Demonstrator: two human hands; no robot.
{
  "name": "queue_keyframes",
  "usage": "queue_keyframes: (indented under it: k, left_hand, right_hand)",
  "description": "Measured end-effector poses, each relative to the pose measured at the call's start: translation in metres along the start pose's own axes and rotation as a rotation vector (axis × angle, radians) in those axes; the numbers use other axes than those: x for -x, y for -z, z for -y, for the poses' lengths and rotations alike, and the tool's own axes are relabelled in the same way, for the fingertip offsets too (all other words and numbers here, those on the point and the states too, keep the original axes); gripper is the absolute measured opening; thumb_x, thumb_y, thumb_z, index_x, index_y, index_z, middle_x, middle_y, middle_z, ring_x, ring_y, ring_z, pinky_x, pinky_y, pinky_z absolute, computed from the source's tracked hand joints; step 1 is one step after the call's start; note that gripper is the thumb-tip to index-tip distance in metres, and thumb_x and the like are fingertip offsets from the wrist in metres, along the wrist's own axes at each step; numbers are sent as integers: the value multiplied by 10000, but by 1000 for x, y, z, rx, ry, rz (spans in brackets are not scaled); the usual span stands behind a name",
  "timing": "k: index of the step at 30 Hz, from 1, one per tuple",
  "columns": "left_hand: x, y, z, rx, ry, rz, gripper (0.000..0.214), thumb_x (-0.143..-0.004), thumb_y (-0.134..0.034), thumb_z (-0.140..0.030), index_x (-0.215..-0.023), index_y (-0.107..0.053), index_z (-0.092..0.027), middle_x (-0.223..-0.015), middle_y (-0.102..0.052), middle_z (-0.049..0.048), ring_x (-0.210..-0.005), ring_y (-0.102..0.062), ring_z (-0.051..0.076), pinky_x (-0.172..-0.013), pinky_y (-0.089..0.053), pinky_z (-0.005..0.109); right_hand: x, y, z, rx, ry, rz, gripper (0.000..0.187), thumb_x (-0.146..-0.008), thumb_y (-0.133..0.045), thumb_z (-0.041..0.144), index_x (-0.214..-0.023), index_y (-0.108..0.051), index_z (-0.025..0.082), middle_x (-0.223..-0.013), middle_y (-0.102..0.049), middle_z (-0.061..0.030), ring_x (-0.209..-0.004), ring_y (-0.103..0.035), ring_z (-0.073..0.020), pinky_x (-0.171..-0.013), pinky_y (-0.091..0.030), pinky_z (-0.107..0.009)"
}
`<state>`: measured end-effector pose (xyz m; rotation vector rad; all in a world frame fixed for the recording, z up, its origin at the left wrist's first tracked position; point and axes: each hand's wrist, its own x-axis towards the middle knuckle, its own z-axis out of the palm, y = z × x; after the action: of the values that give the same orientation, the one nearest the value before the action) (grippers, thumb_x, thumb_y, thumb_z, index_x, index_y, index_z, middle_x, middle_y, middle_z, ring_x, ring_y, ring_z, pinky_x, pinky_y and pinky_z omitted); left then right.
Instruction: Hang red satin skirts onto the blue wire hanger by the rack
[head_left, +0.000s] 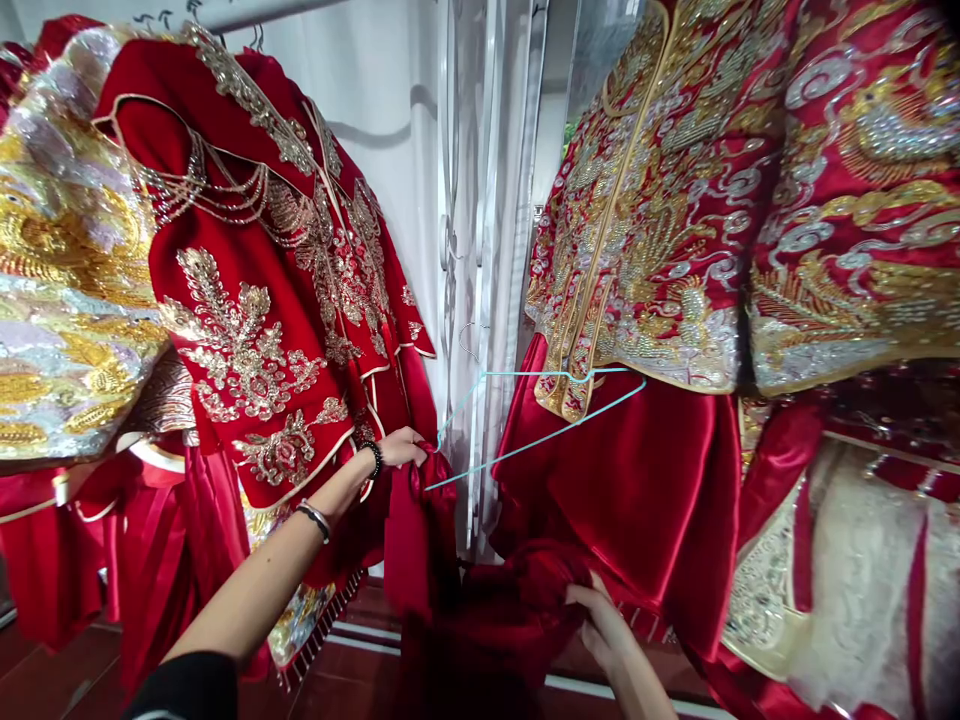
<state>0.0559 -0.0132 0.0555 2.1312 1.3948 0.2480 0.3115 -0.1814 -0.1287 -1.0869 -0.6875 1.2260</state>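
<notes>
My left hand, with a black beaded bracelet and a silver bangle on its wrist, is closed on the gathered top of a dark red garment beside one end of a light-blue wire hanger. The hanger tilts up to the right, its far end in front of a red satin skirt. Lower down, my right hand grips another part of the same red garment. Its fingertips are partly hidden by the folds. I cannot tell the garment's exact kind, as it hangs bunched and its lower part is in shadow.
To the left, a red jacket with gold embroidery and bead strings hangs near a sequinned gold and silver garment. Embroidered red and gold jackets hang close on the right above a red satin skirt. White curtains are behind.
</notes>
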Motion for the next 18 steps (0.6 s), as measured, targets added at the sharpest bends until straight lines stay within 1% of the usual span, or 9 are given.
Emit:
queue_keyframes:
  k: [1,3,5,7,9,12,15,18]
  left_hand:
    - [2,0,-4,32,5,46,87,-561,-488,-102,-553,-555,-157,-402,-427,-60,-411,-455,95,-415,-378,204]
    - [7,1,-9,170,36,162,147,-525,-476,-60,-581,-575,-153,-422,-484,-56,-409,-485,92,-419,-409,196]
    - [10,2,-11,391,90,292,219,-489,-460,-24,-612,-592,-149,-469,-556,-43,-443,-538,95,-449,-453,191]
    - [10,2,-7,605,131,383,270,-466,-449,4,-634,-604,-141,-498,-597,-30,-469,-573,99,-465,-478,184]
    - [5,0,2,733,130,401,297,-458,-442,27,-647,-613,-125,-503,-618,-17,-465,-585,102,-451,-482,168]
    - [-9,-9,21,877,84,396,324,-450,-419,52,-658,-624,-90,-521,-645,16,-469,-605,115,-444,-496,158]
    - [-23,-19,37,988,34,403,354,-458,-410,55,-702,-638,-65,-570,-672,47,-509,-634,143,-475,-527,184]
    - [-27,-27,48,1086,-40,414,342,-486,-435,53,-734,-644,-55,-603,-683,64,-529,-643,153,-480,-527,186]
  right_hand:
    - [2,-1,-1,-9,-15,-41,152,-407,-456,134,-521,-397,216,-441,-385,93,-420,-357,-73,-414,-279,-197]
    - [6,-4,-2,-56,-49,-142,153,-384,-460,117,-491,-405,212,-442,-387,88,-429,-361,-76,-416,-278,-200]
    - [10,-4,-4,-89,-67,-146,152,-377,-462,108,-473,-408,212,-442,-394,85,-434,-368,-80,-414,-280,-202]
    - [15,-3,-9,-140,-90,-150,154,-379,-466,103,-475,-423,216,-442,-407,86,-434,-375,-83,-413,-283,-202]
    - [20,0,-14,-186,-122,-162,164,-382,-471,108,-497,-453,224,-438,-414,92,-422,-368,-81,-407,-278,-198]
    - [30,2,-23,-206,-161,-170,188,-380,-472,117,-531,-484,228,-435,-419,100,-415,-365,-77,-408,-280,-194]
    - [39,5,-30,-216,-172,-147,196,-408,-492,114,-570,-517,221,-495,-485,85,-470,-428,-90,-447,-331,-199]
    - [45,9,-38,-222,-201,-99,159,-422,-525,110,-553,-529,202,-571,-538,56,-531,-469,-105,-487,-375,-209]
